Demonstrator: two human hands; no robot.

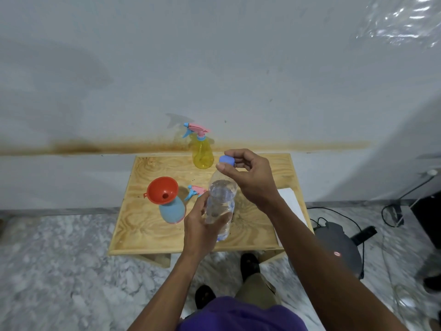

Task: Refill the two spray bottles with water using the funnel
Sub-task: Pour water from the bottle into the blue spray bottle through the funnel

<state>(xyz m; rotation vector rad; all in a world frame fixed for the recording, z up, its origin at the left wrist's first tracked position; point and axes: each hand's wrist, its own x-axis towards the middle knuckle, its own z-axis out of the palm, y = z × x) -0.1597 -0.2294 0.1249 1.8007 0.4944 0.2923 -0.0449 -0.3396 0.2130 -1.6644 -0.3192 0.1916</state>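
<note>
Water bottle held over bench, cap gripped at the neck

Left hand [202,225] wraps its fingers round the clear water bottle [220,206]; right hand [248,177] pinches the blue cap [226,161] at the bottle top. Red funnel [162,190] sits in the blue spray bottle [172,211], its pink trigger head [195,191] lying beside it on the bench [148,232]. Yellow spray bottle [202,151] stands upright at the rear, trigger fitted

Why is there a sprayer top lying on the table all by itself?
It belongs to the blue spray bottle, which has the red funnel sitting in its neck instead. The loose sprayer top lies beside it on the wooden table. The yellow spray bottle has its sprayer on.
</note>
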